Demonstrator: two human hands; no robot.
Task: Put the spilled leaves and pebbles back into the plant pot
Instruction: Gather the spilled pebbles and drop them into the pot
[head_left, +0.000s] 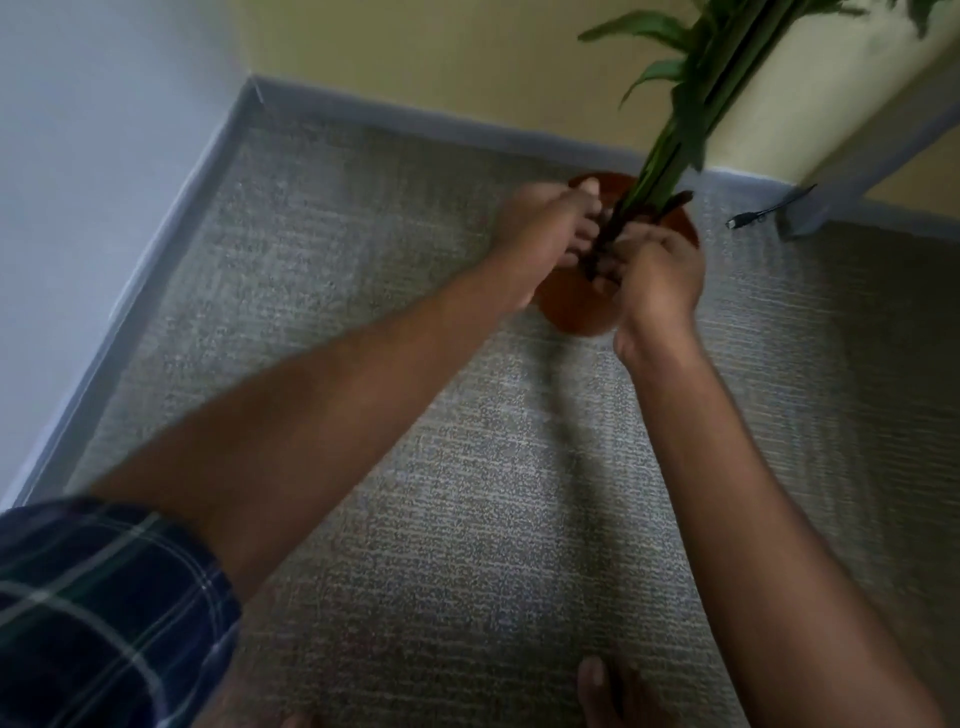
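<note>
Grey carpet (467, 519) carries the plant pot (571, 306) near the wall. Plant stems (670, 150) are clasped at the base by left hand (540, 234) and right hand (660, 270); each grip is closed around them.

Your plant pot (574, 306) is round, terracotta-orange, sitting on grey carpet near the wall corner. Green stems and long leaves (685, 98) rise from its middle, leaning up-right. Pebbles can't be made out; image blurred.

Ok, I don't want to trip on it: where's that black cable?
In the head view, the black cable lies on the carpet at upper right, right of the plant pot, beside the wall corner.
</note>
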